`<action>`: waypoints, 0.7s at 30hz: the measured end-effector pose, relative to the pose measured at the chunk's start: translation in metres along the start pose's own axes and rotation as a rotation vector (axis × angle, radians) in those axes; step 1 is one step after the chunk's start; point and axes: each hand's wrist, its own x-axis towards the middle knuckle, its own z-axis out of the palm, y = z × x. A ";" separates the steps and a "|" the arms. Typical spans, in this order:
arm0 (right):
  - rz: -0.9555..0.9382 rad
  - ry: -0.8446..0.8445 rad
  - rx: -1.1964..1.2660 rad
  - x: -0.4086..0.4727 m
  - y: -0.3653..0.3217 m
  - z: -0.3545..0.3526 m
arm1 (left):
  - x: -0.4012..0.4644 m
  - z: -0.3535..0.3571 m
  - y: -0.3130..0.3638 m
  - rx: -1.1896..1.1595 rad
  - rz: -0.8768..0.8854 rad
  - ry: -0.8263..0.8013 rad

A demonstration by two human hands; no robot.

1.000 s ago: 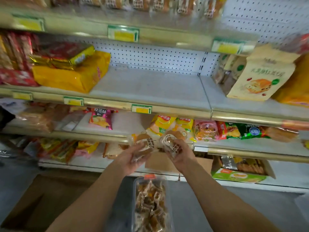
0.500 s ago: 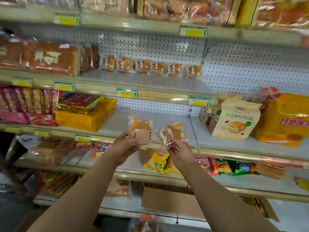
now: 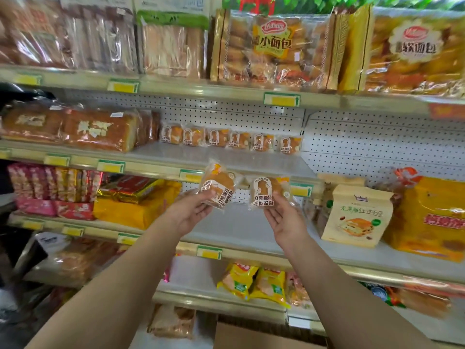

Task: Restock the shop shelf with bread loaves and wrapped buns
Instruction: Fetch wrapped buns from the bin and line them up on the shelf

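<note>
Head view: left hand (image 3: 191, 212) pinches a wrapped bun (image 3: 218, 186), tilted toward 1 o'clock; right hand (image 3: 285, 220) pinches a second bun (image 3: 266, 191), upright. Hands apart, buns side by side, not touching, raised in front of the shelf (image 3: 241, 157). Bun row (image 3: 230, 139) lines the shelf's back at 12 o'clock; loaves (image 3: 98, 129) at 10 o'clock.

Both arms raised; left hand (image 3: 191, 210) and right hand (image 3: 284, 220) seemingly pinching, palms up
</note>
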 end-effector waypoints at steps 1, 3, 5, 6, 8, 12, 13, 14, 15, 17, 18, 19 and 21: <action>-0.006 -0.014 0.000 0.000 -0.005 0.003 | 0.000 0.004 0.004 0.002 -0.002 -0.011; -0.032 -0.027 0.015 0.006 -0.013 0.009 | 0.002 0.011 0.010 0.021 -0.008 -0.029; -0.049 -0.043 0.015 0.009 -0.021 0.015 | 0.004 0.015 0.017 0.037 -0.021 -0.023; -0.050 -0.049 0.017 0.011 -0.024 0.018 | 0.006 0.016 0.020 0.049 -0.018 -0.012; -0.063 -0.055 0.012 0.018 -0.029 0.023 | 0.013 0.018 0.027 0.076 -0.015 0.013; -0.070 -0.066 -0.036 0.035 -0.041 0.041 | 0.034 0.027 0.044 0.129 -0.030 0.002; -0.081 -0.070 -0.049 0.037 -0.044 0.046 | 0.037 0.030 0.048 0.112 -0.036 -0.005; -0.099 -0.066 -0.062 0.042 -0.047 0.052 | 0.043 0.033 0.052 0.082 -0.046 -0.014; -0.117 -0.060 -0.083 0.050 -0.049 0.057 | 0.051 0.036 0.057 0.045 -0.059 -0.021; -0.133 -0.066 -0.090 0.063 -0.054 0.068 | 0.066 0.043 0.066 -0.029 -0.090 -0.045; -0.134 -0.070 -0.088 0.068 -0.057 0.074 | 0.075 0.045 0.071 -0.060 -0.098 -0.059; -0.135 -0.074 -0.095 0.077 -0.060 0.080 | 0.085 0.047 0.076 -0.089 -0.100 -0.074; -0.124 -0.096 -0.118 0.091 -0.066 0.093 | 0.105 0.047 0.086 -0.128 -0.099 -0.098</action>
